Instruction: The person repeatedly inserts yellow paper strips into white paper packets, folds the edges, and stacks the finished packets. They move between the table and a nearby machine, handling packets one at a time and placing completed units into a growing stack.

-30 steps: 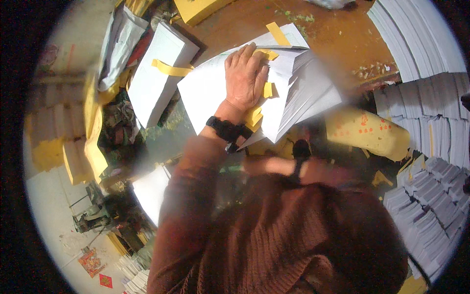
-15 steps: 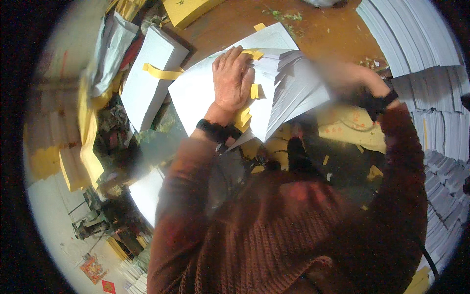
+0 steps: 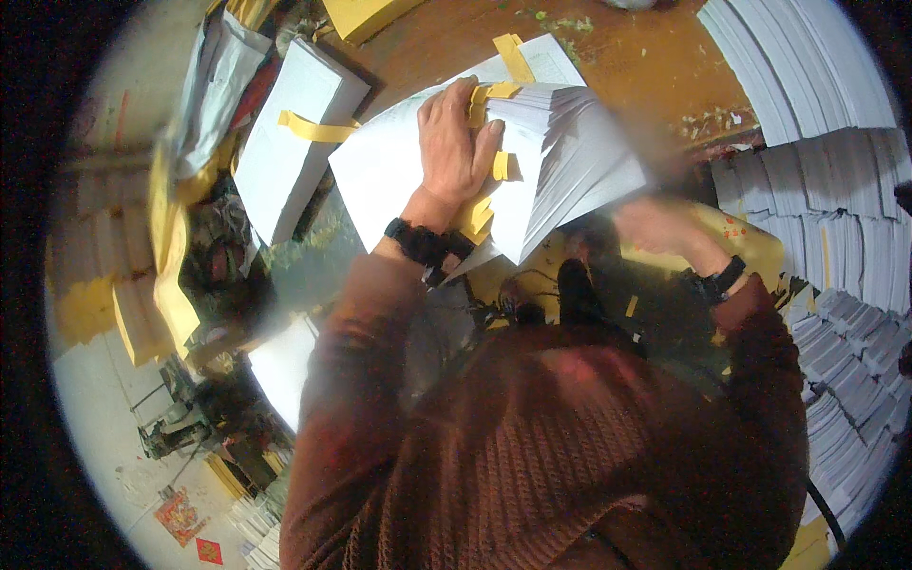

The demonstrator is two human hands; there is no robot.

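Your left hand (image 3: 451, 152) lies on the sheaf of white paper (image 3: 380, 157) at the upper middle of the frame, thumb out beside the yellow strips (image 3: 480, 220); you can't tell whether that grip pinches anything. Your right hand (image 3: 657, 228) is blurred, just below the sheaf's fanned right edge and in front of a yellow sheet (image 3: 755, 242), its grip impossible to read. A banded white stack (image 3: 294, 157) leans at the upper left; the brown counter (image 3: 655, 66) shows at the top.
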